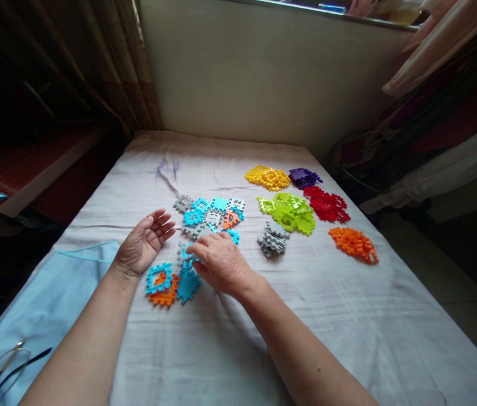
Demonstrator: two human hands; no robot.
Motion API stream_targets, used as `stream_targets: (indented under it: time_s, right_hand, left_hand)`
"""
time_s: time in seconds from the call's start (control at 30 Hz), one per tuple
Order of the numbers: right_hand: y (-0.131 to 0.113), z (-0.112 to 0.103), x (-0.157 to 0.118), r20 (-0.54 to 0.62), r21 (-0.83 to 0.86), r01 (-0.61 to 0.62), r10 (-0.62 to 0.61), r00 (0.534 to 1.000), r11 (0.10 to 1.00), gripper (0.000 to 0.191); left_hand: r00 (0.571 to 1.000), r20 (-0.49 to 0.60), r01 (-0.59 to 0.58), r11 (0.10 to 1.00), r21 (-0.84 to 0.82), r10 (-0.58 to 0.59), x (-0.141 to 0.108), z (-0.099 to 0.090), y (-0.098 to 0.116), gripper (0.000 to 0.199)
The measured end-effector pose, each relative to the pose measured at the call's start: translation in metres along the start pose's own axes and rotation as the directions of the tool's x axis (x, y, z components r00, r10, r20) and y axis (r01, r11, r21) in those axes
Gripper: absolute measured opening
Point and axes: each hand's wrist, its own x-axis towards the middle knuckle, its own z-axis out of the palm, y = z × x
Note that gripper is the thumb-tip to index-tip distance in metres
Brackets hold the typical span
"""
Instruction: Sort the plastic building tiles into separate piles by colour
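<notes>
My right hand (224, 265) is over a mixed pile of notched plastic building tiles, its fingers curled around the edge of a light-blue tile (185, 255). My palm hides part of the pile. Left of the pile, my left hand (143, 245) is held palm inward with the fingers spread, and nothing is in it. Nearer to me lie a solid blue tile (188, 285), a blue frame tile (154, 285) and an orange tile (166, 296) partly under it. Behind my right hand are more blue tiles (194, 216), grey tiles (184, 203) and an orange triangular tile (230, 219).
On the right, tiles lie grouped by colour: yellow (268, 177), purple (305, 177), lime green (293, 214), red (327, 204), orange (353, 244) and a grey stack (274, 239). Eyeglasses (8, 366) rest on a pale-blue cloth (65, 299) at the left.
</notes>
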Motion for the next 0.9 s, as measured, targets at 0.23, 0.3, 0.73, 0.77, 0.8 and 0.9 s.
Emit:
stream_targets:
  time_s: [0.23,0.3,0.73,0.77,0.8,0.9]
  right_hand:
    - [0.072,-0.045,-0.033,-0.096,0.02,-0.389,0.389,0.916,0.921,0.019]
    - [0.088,-0.047,-0.041,-0.077,0.006,-0.484,0.483,0.872,0.875,0.02]
    - [0.123,-0.029,-0.051,-0.102,0.069,-0.563,0.567,0.817,0.823,0.033]
    - [0.122,-0.027,-0.051,-0.072,0.057,-0.564,0.567,0.821,0.824,0.035]
    - [0.121,-0.024,-0.05,-0.037,0.046,-0.566,0.568,0.822,0.823,0.037]
    - [0.113,-0.023,-0.05,0.021,0.014,-0.574,0.574,0.819,0.818,0.035]
  left_hand:
    - [1.0,0.017,-0.013,1.0,0.004,0.013,0.001,-0.003,-0.002,0.021]
    - [1.0,0.019,-0.02,1.0,0.007,0.02,0.002,-0.004,-0.002,0.021]
    - [1.0,-0.004,0.0,1.0,-0.006,0.0,0.002,-0.002,0.0,0.019]
    - [1.0,-0.001,-0.002,1.0,-0.001,0.002,0.002,-0.003,-0.001,0.019]
    - [1.0,0.001,-0.005,1.0,0.002,0.005,0.003,-0.004,-0.001,0.019]
    - [1.0,0.01,-0.007,1.0,0.003,0.007,0.004,-0.005,-0.002,0.019]
